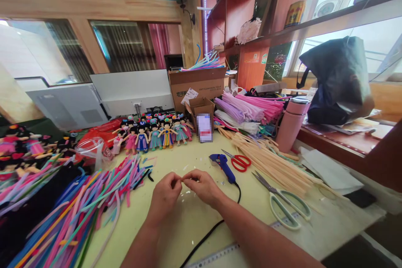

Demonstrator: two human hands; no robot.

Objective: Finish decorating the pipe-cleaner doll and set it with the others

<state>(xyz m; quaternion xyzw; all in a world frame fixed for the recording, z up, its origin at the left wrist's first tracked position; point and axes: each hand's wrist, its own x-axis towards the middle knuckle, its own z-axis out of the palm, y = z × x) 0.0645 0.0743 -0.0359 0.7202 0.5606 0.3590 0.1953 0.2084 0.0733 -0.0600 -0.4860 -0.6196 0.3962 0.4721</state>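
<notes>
My left hand [165, 194] and my right hand [202, 186] meet over the middle of the table [176, 238]. Thumb and forefinger of each are pinched, with the fingertips nearly touching. Whatever lies between them is too small to make out. Just beyond my right hand lies a blue hot glue gun [223, 167], its black cord running back under my right forearm. Beside it are red-handled scissors [240, 162]. Larger scissors with pale green handles [290, 209] rest open to the right. White scraps dot the tabletop near my fingers.
Colourful pipe cleaners [91, 201] spread across the left. Several small dolls [155, 136] stand at the back, near a cardboard box [196, 83] and a phone [204, 127]. Beige pipe cleaners [273, 163], a pink bottle [292, 123] and a black bag [341, 81] occupy the right. A ruler [220, 255] lies in front.
</notes>
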